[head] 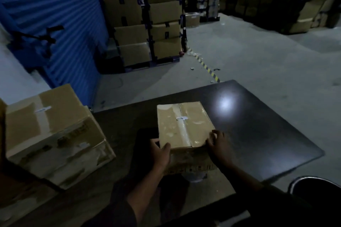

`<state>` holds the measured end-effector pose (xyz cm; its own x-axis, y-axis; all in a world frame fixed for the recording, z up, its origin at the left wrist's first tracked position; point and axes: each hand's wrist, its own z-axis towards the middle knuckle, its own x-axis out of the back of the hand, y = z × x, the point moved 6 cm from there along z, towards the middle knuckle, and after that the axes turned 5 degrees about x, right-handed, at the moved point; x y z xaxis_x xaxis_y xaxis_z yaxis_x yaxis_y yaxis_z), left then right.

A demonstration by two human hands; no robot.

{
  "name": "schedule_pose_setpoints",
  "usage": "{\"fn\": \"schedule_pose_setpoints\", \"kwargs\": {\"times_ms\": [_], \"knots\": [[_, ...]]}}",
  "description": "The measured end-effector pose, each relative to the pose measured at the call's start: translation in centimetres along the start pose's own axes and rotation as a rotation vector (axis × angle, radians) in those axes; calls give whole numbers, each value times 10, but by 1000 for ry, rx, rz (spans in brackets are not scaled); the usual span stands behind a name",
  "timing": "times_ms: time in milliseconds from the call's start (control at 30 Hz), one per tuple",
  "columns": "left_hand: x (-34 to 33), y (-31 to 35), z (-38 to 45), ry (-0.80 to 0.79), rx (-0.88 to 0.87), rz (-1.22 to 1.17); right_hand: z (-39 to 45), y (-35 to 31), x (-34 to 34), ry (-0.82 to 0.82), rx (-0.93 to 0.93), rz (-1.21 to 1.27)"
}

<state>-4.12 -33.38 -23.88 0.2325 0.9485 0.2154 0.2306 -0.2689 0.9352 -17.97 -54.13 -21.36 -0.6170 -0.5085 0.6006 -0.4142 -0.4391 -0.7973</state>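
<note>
**Supervisor:** Head view. Report the position of the work item.

**Operator:** I see the small carton [184,125] on the dark table [258,125], towards its near left part. The taped seam on top runs away from me, with a small white label on it. I cannot tell whether the base rests fully on the table.

**Supervisor:** Report the state of each grip.

**Operator:** The left grip [159,155] holds the near left corner of the small carton, with the thumb over the top edge and the fingers along the left side. The right grip [217,145] holds the near right corner, with curled fingers on the top edge.

**Supervisor:** Report the surroundings.

**Operator:** A larger carton [55,134] stands to the left, apart from the small carton. Beyond it I see a blue roller shutter [51,24] and stacked cartons [147,29] on racks. A striped line [206,66] crosses the floor [258,51].
</note>
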Motion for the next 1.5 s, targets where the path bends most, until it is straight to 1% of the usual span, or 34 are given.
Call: {"fn": "schedule_pose_setpoints", "kwargs": {"times_ms": [67, 133, 200, 233, 300, 367, 400, 467, 500, 567, 600, 667, 733, 833, 1033, 1133, 1200, 1300, 1500], "knots": [[-10, -12, 0, -14, 16, 90, 11, 17, 0, 29, -25, -62], [-25, -26, -2, -49, 53, 178, 27, 32, 0, 71, 4, -228], [-38, -29, -2, -49, 43, 232, 41, 45, -1, 76, 17, -419], [-44, -26, 2, -20, 16, 254, 48, 47, -1, 73, 49, -494], [-54, -15, 13, 50, -34, 303, 61, 44, -4, 45, 208, -605], [-64, 0, 21, 89, -131, 361, 69, 38, -17, -49, 382, -631], [-70, 8, 25, 95, -218, 406, 75, 34, -25, -97, 464, -600], [-84, 22, 32, 58, -383, 546, 84, 24, -42, -219, 585, -525], [-90, 28, 35, 18, -450, 647, 85, 17, -49, -276, 632, -514], [-106, 30, 46, -10, -563, 846, 96, 16, -60, -382, 716, -509], [-106, 29, 47, -13, -618, 917, 94, 13, -64, -398, 762, -520], [-105, 24, 50, 1, -659, 998, 95, 8, -65, -423, 804, -540], [-108, 19, 53, 9, -678, 1029, 101, 8, -66, -434, 817, -541], [-108, 17, 54, -9, -705, 1039, 106, 9, -69, -460, 777, -552], [-113, 33, 57, -41, -794, 1052, 117, 3, -73, -385, 688, -568], [-112, 38, 66, -56, -833, 988, 118, 1, -75, -367, 674, -545], [-110, 38, 73, -43, -838, 926, 116, 4, -76, -397, 684, -551], [-109, 34, 81, -47, -827, 892, 113, -2, -75, -354, 718, -577], [-112, 29, 85, -76, -828, 933, 116, -2, -77, -276, 629, -613]]}}
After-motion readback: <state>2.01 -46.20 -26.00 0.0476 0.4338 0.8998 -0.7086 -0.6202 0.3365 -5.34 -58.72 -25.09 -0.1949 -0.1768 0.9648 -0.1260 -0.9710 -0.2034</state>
